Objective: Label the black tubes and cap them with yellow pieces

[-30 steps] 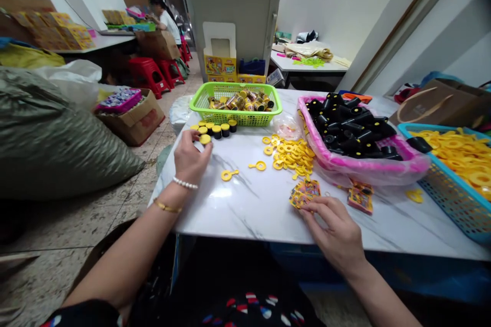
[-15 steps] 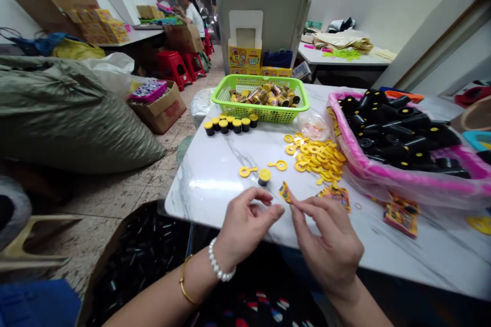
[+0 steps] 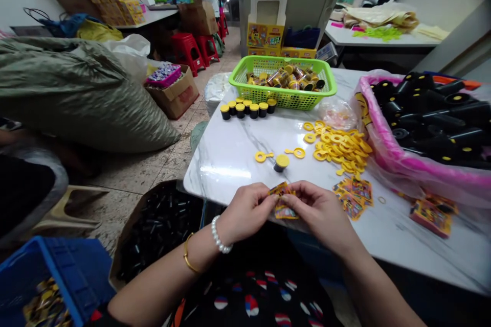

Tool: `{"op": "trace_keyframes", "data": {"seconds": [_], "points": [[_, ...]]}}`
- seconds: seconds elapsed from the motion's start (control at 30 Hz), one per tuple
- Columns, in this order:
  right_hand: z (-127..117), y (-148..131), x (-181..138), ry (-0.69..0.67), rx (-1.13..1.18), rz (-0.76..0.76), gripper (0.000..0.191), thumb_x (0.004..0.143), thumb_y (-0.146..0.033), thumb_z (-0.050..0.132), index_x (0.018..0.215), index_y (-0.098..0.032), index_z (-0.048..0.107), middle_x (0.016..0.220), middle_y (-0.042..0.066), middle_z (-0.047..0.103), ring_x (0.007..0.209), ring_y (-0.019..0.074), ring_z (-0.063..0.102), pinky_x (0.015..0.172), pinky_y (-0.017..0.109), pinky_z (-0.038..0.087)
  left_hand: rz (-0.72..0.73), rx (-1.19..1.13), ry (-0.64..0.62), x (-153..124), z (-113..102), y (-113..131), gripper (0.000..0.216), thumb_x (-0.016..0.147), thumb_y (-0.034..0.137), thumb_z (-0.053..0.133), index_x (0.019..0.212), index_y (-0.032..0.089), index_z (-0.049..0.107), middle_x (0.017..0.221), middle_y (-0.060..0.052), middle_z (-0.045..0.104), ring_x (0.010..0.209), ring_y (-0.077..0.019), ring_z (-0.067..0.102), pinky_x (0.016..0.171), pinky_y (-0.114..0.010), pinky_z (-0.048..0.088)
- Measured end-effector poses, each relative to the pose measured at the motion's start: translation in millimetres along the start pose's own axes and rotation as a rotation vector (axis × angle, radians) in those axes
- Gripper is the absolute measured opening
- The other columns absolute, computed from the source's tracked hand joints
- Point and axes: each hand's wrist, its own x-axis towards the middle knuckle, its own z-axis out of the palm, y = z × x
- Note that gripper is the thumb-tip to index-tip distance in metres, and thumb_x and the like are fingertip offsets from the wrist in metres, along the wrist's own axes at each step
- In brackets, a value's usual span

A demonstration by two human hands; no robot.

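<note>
A small printed sticker card (image 3: 286, 210), yellow and orange, is pinched between both hands at the table's front edge. My left hand (image 3: 249, 210) grips its left side, while my right hand (image 3: 316, 209) holds the right side, thumbs near each other. Just beyond them a black tub with a yellow lid (image 3: 282, 162) stands upright. Two yellow ring-ended pieces (image 3: 263, 156) lie behind it, with a pile of the same yellow rings (image 3: 341, 147) farther right. More printed cards (image 3: 353, 195) are spread to the right of my right hand.
Several lidded black tubs (image 3: 247, 108) stand before a green basket (image 3: 282, 104) of filled containers. A pink-rimmed bin (image 3: 414, 156) of black tubes occupies the right. A stack of cards (image 3: 431, 218) lies near it. Below left are a box of black parts (image 3: 157, 230) and a blue crate (image 3: 82, 271).
My left hand has come to the card and now grips it along with my right hand. The card appears unfolded or turned flat. The view has shifted left and down.
</note>
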Motion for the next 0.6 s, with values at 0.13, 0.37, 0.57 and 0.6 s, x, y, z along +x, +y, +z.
{"op": "trace_keyframes", "data": {"seconds": [0.13, 0.37, 0.57, 0.6], "points": [[-4, 6, 9, 0.157, -0.131, -0.027, 0.029, 0.079, -0.045, 0.071, 0.090, -0.018, 0.071, 0.082, 0.005, 0.074, 0.068, 0.0168, 0.064, 0.059, 0.027, 0.049, -0.070, -0.114, 0.102, 21, 1, 0, 0.021, 0.087, 0.029, 0.056, 0.075, 0.018, 0.070, 0.070, 0.000, 0.060, 0.050, -0.0087, 0.045, 0.048, -0.021, 0.034], [-34, 10, 7, 0.200, -0.266, -0.102, 0.032, 0.080, -0.050, 0.069, 0.086, -0.019, 0.072, 0.077, 0.005, 0.072, 0.065, 0.0187, 0.064, 0.059, 0.030, 0.050, -0.202, -0.432, 0.160, 29, 6, 0, 0.019, 0.078, 0.034, 0.069, 0.078, 0.016, 0.066, 0.047, 0.007, 0.047, 0.040, -0.0073, 0.037, 0.042, -0.020, 0.028], [-48, 5, -3, 0.526, -0.734, -0.412, 0.035, 0.081, -0.050, 0.066, 0.101, -0.022, 0.075, 0.108, 0.011, 0.069, 0.086, 0.0255, 0.064, 0.075, 0.039, 0.051, -0.059, -0.136, 0.145, 14, 1, 0, 0.017, 0.082, 0.029, 0.064, 0.070, 0.017, 0.068, 0.063, 0.000, 0.062, 0.059, -0.0125, 0.053, 0.056, -0.023, 0.040], [-39, 2, -6, 0.422, -0.674, -0.384, 0.034, 0.082, -0.049, 0.066, 0.104, -0.023, 0.074, 0.105, 0.010, 0.070, 0.082, 0.0235, 0.065, 0.072, 0.037, 0.051, -0.019, -0.079, 0.134, 11, 1, 1, 0.019, 0.083, 0.028, 0.062, 0.069, 0.017, 0.068, 0.067, -0.001, 0.064, 0.064, -0.0137, 0.056, 0.060, -0.024, 0.042]]}}
